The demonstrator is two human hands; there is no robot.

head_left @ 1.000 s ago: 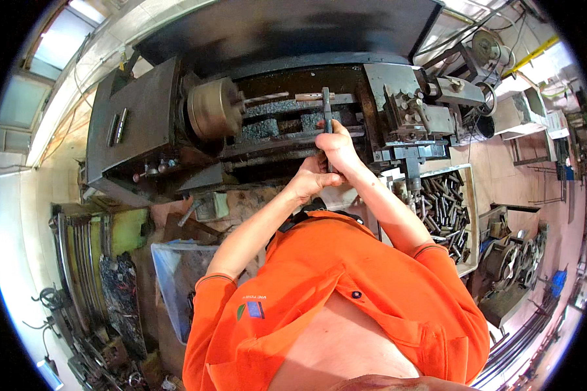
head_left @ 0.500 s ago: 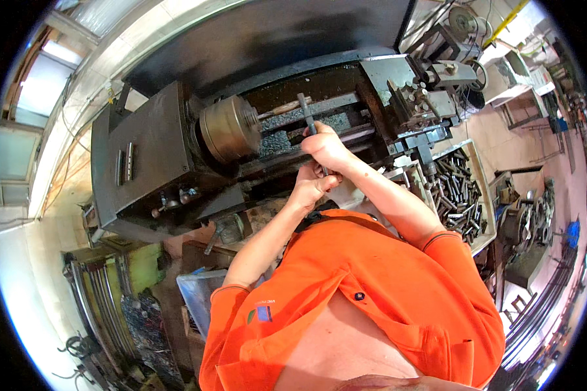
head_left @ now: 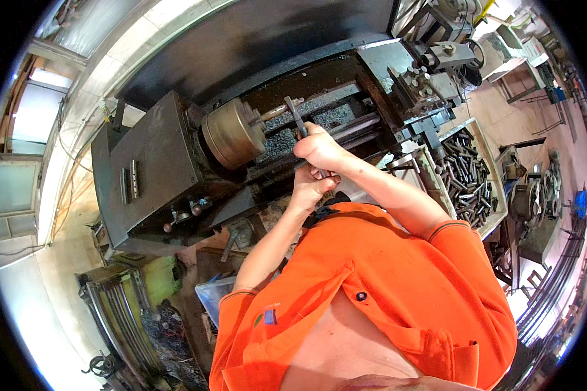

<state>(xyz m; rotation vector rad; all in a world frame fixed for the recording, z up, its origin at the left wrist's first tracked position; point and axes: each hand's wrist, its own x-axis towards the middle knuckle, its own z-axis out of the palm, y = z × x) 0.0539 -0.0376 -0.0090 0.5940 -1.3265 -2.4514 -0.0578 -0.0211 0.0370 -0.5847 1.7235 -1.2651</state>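
Right over the lathe bed (head_left: 346, 120), the right hand (head_left: 319, 148) is clenched around a dark metal bar tool (head_left: 296, 116) that points up toward the round chuck (head_left: 231, 133). Just below, the left hand (head_left: 312, 188) curls its fingers around the tool's lower end.

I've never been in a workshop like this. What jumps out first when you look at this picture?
First the bright orange shirt filling the lower middle. Above it stands a big dark lathe with a round brass-coloured chuck at its centre. Just right of the chuck, the right hand grips a slim dark tool over the machine bed, with the left hand close below it, and a tray of metal parts sits at the right.
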